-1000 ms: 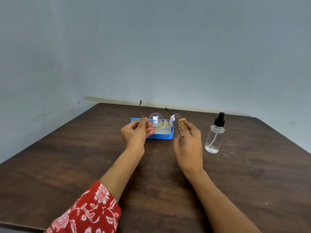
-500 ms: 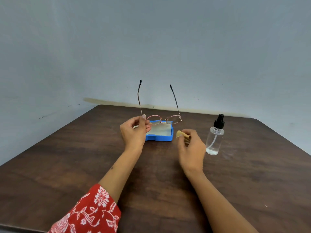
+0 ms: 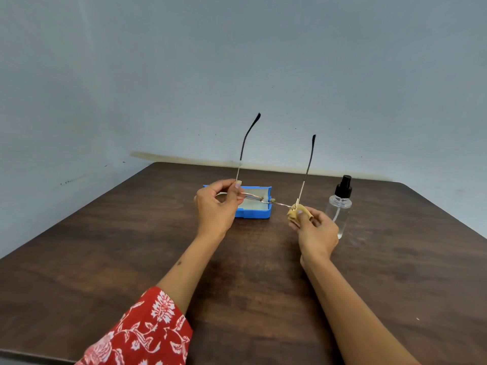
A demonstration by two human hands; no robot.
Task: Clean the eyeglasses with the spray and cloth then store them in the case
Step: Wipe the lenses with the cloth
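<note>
The eyeglasses [image 3: 266, 200] are up in the air over the desk [image 3: 105, 246], held between both hands, just above the blue case [image 3: 254, 213]. A moment ago they stood with the round lenses facing the person. Now they are tipped flat, so the lenses look like thin lines, and the two long arms point straight up. The left hand [image 3: 214, 206] pinches the left end of the frame with its thumb and fingers. The right hand [image 3: 313, 230] had pulled away with the yellow cloth [image 3: 297, 213] half a second ago, and now it has come back. Its fingers are curled around the folded cloth and press it on the right end of the frame, by the hinge. I think the wiping is in the middle, and the person turned the glasses to rub a new side. The glasses are not put away yet. The case lies open on the desk, past the left hand. It has a pale lining inside, and I cannot see anything lying in it, though the glasses and hand hide part of it. The spray bottle [image 3: 340, 209] stands upright on the desk just beside the right hand, with its black top on. It is clear, and it looks like only a little liquid is left at the bottom.
</note>
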